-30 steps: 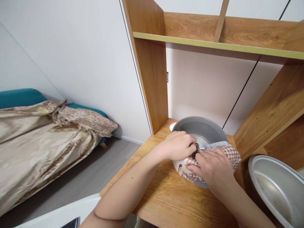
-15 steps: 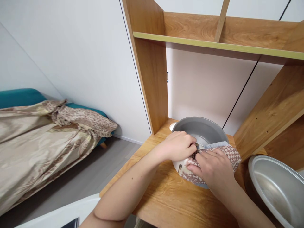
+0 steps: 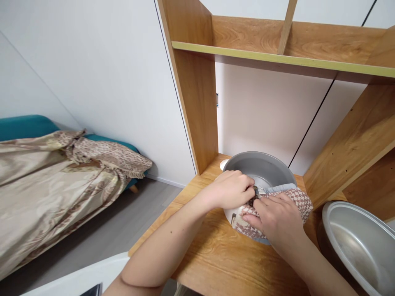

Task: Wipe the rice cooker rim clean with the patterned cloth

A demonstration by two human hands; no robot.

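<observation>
A wooden shelf unit point(image 3: 197, 90) stands against plain white walls point(image 3: 101, 70), its upper shelf point(image 3: 277, 57) edged in pale green and split by a slanted divider. Left of the unit, on a grey floor point(image 3: 101, 238), sits a teal sofa point(image 3: 27, 125) draped with a beige patterned cloth point(image 3: 55, 176). The light is soft and even.

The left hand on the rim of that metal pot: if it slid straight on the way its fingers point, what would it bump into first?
Probably the right hand. The left hand points rightward along the near rim of the pot, and its fingertips already nearly meet the right hand and the checked cloth draped over the rim.
</observation>
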